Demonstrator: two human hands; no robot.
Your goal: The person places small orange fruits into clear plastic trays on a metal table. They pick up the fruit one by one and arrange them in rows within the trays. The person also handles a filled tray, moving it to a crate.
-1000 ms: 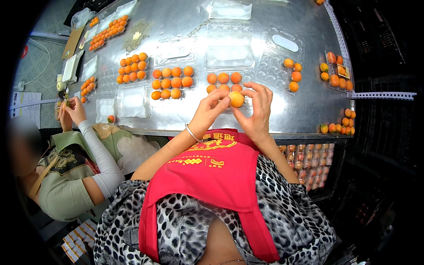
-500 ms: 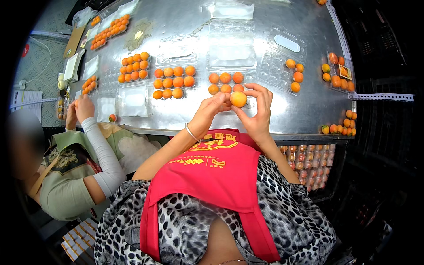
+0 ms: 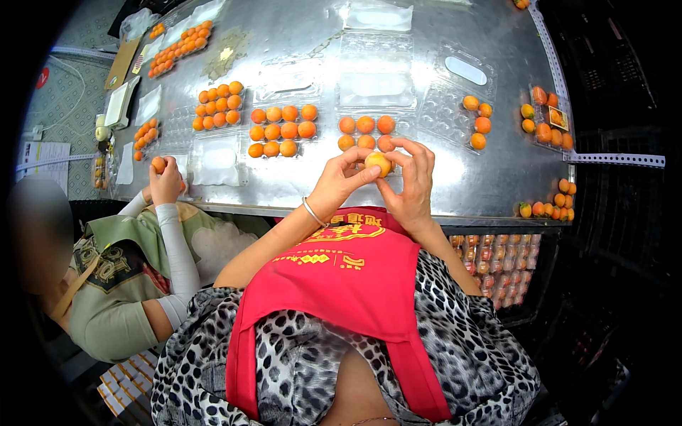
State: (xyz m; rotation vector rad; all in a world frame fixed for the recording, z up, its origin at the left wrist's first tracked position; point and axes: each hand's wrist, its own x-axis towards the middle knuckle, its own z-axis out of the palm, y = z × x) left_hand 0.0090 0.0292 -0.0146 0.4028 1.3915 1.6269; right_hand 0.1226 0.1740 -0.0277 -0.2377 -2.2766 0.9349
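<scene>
Head view: fingers of the left hand (image 3: 336, 182) clamp a round yellow-orange fruit (image 3: 379, 163), not yet set down; those of the right hand (image 3: 412, 186) curl beside it, contact unclear; beyond them, round orange fruits (image 3: 365, 124) fill two visible rows; leftward, a clear plastic tray (image 3: 306, 148) shows one gap

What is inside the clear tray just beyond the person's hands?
In the tray, two rows of three orange fruits show. The left hand, right hand and held fruit block its near part, so I cannot tell everything there.
</scene>
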